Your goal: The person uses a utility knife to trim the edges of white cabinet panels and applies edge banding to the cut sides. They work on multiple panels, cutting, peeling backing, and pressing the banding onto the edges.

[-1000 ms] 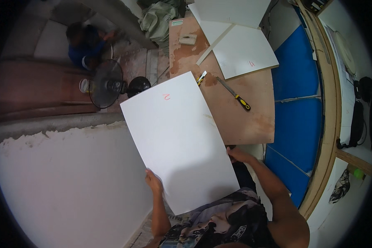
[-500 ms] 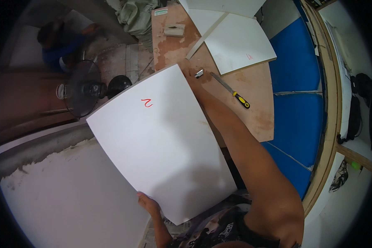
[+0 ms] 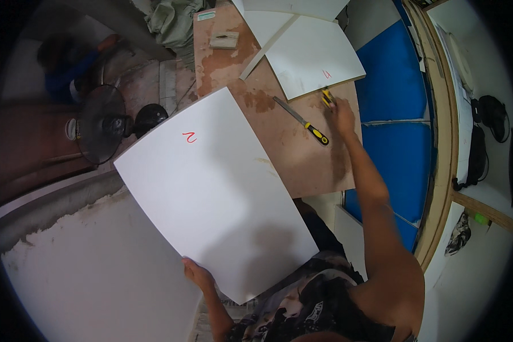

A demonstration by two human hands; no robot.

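My left hand [image 3: 199, 275] grips the lower left edge of a large white panel [image 3: 211, 182], with its fingers under the board and the thumb at the edge. The panel leans tilted between my body and the wooden worktable and carries a red handwritten mark. Over the right part of the table, my right hand [image 3: 343, 117] is closed around a small yellow-and-black tool [image 3: 328, 97], whose kind I cannot make out. Close to that hand, a file [image 3: 302, 121] with a yellow-and-black handle lies on the table. A second white panel [image 3: 310, 54] lies just beyond the tool.
The brown worktable [image 3: 319, 171] also holds a narrow strip [image 3: 268, 48] and a small pale block [image 3: 224, 40]. A fan [image 3: 102, 124] stands at the left, with another person [image 3: 68, 71] behind it. Blue panels [image 3: 390, 165] line the right side.
My right hand has moved from the large panel's right edge across the table to the right, now with the yellow-and-black tool. A small silver piece seen near the file no longer shows there.
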